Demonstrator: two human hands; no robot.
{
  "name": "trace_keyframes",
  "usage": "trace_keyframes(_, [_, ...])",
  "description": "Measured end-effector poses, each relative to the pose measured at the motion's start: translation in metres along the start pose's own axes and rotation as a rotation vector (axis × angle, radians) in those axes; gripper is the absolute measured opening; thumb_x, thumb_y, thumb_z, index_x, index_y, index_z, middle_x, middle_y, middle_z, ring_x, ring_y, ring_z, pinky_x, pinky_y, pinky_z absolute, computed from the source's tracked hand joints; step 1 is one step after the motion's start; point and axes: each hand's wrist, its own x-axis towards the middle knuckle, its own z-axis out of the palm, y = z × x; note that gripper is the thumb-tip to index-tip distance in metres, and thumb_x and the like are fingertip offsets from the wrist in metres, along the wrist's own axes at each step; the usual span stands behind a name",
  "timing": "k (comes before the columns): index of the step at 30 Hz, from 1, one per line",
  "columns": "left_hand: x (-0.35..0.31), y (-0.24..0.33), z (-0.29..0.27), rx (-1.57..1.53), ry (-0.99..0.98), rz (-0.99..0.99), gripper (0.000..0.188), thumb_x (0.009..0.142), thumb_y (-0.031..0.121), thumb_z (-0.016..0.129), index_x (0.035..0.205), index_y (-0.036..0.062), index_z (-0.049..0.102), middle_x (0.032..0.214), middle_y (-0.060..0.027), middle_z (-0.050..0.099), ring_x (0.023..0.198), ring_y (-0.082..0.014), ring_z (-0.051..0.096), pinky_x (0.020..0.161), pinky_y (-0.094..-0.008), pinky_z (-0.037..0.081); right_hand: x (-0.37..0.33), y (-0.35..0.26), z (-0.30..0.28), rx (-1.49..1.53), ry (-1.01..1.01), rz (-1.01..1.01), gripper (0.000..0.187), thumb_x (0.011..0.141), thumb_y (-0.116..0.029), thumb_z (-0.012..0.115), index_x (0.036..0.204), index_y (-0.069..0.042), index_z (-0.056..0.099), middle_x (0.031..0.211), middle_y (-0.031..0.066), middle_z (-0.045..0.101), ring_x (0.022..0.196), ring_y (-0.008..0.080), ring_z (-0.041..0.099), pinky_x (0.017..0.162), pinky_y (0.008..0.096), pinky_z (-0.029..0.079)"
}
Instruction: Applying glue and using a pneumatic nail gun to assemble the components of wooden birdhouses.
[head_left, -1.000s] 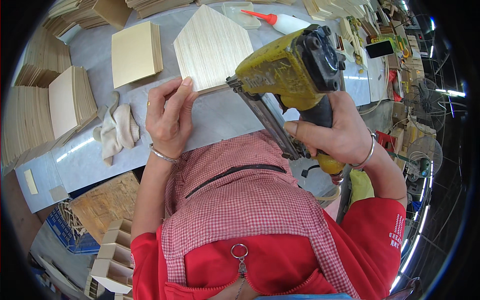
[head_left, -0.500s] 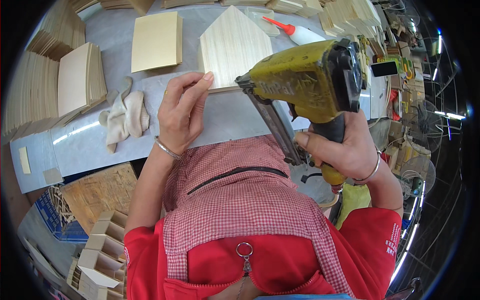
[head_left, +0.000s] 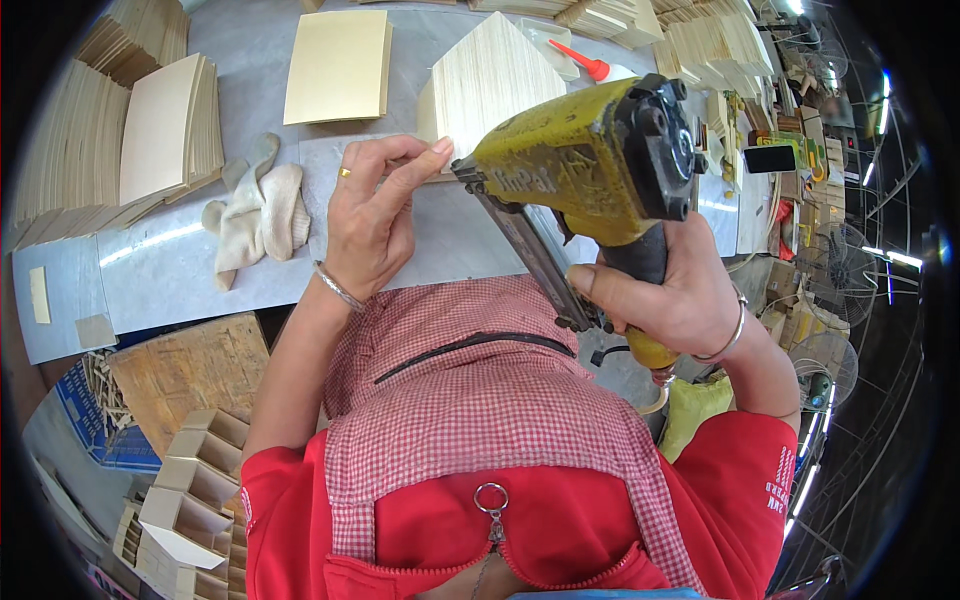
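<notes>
Since the earlier frames the yellow pneumatic nail gun (head_left: pixel 590 165) had swung lower and nearer, its nose now meeting the left fingertips. The right hand (head_left: pixel 670 290) was clamped shut around the gun's black handle. The house-shaped pale wooden panel (head_left: pixel 490 80) lay on the grey worktable (head_left: pixel 180 260), just behind the gun. The left hand (head_left: pixel 375 220) was half curled, thumb and forefinger pinched together on a thin wooden strip (head_left: pixel 440 178) at the gun's nose. White cloth gloves (head_left: pixel 255 215) lay beside that hand.
</notes>
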Motion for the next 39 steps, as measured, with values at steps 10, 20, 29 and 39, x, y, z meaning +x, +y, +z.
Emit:
trace_keyframes(10, [-0.001,-0.001,0.0,-0.022,-0.005,-0.009,0.058,0.064,-0.018,0.051,0.113,0.009,0.066,0.098,-0.0096,0.059,0.086,-0.0254,0.055,0.075,-0.0332,0.048,0.0,-0.004,-0.001,-0.038,0.003,0.023,0.037,0.074,-0.022,0.069,0.098,0.006,0.062,0.065,0.0124,0.062,0.056,0.0158,0.058,0.057,0.0315,0.048])
trace_keyframes(20, [-0.001,-0.005,-0.005,0.039,-0.075,0.01,0.054,0.07,-0.014,0.054,0.118,0.0095,0.063,0.106,-0.0125,0.058,0.091,-0.0273,0.056,0.075,-0.0339,0.049,-0.013,0.009,-0.002,0.0,0.079,-0.019,0.029,0.075,-0.019,0.07,0.091,0.003,0.062,0.062,0.0069,0.059,0.056,0.0127,0.055,0.053,0.0305,0.045])
trace_keyframes(29, [0.007,0.003,0.011,-0.416,-0.05,-0.415,0.053,0.081,-0.001,0.058,0.133,0.0047,0.046,0.121,-0.0139,0.055,0.096,-0.0192,0.061,0.071,-0.027,0.052,-0.027,0.059,-0.006,0.212,0.142,0.202,0.018,0.078,-0.009,0.068,0.084,0.003,0.056,0.057,0.0044,0.056,0.046,0.011,0.054,0.046,0.0254,0.043])
trace_keyframes(39, [0.026,-0.005,0.031,-0.133,-0.057,-0.212,0.058,0.077,0.008,0.074,0.129,0.0051,0.05,0.123,-0.0105,0.054,0.101,-0.0187,0.057,0.079,-0.0286,0.05,-0.026,0.094,-0.03,0.312,0.312,0.116,0.027,0.079,-0.013,0.068,0.094,0.006,0.056,0.057,0.0033,0.055,0.046,0.0099,0.052,0.046,0.0256,0.043])
